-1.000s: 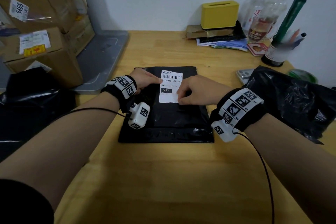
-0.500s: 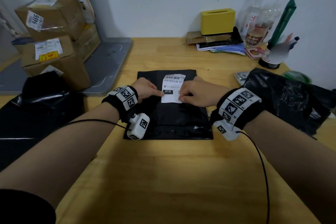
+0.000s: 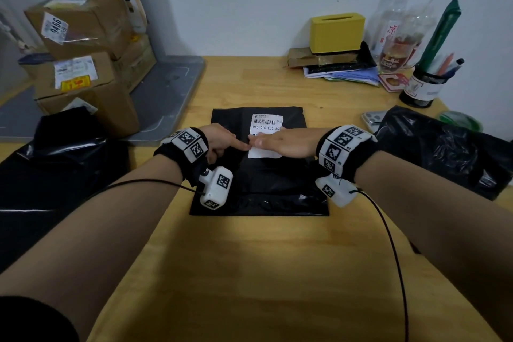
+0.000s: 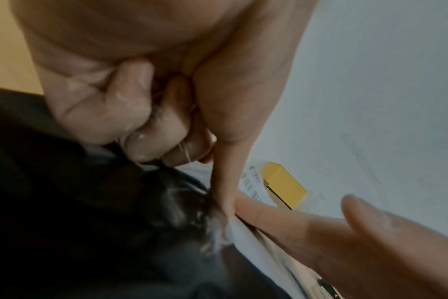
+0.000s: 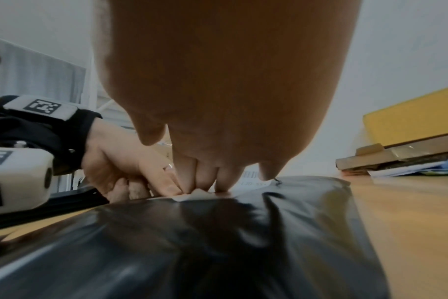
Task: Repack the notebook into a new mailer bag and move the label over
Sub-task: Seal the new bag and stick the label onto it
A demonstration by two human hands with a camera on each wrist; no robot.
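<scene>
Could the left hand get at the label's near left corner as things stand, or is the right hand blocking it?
Probably yes. The left hand already has its index fingertip at the label's left edge, and the right hand lies flat higher up, leaving the bottom corner bare.

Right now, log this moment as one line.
step: smoothing label onto mailer bag | left hand: forefinger presses label edge | right hand: flat on label

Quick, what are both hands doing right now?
Left hand: index finger straight, pressing the label's edge, other fingers curled, holding nothing.
Right hand: open, flat fingers pressing the label.
</scene>
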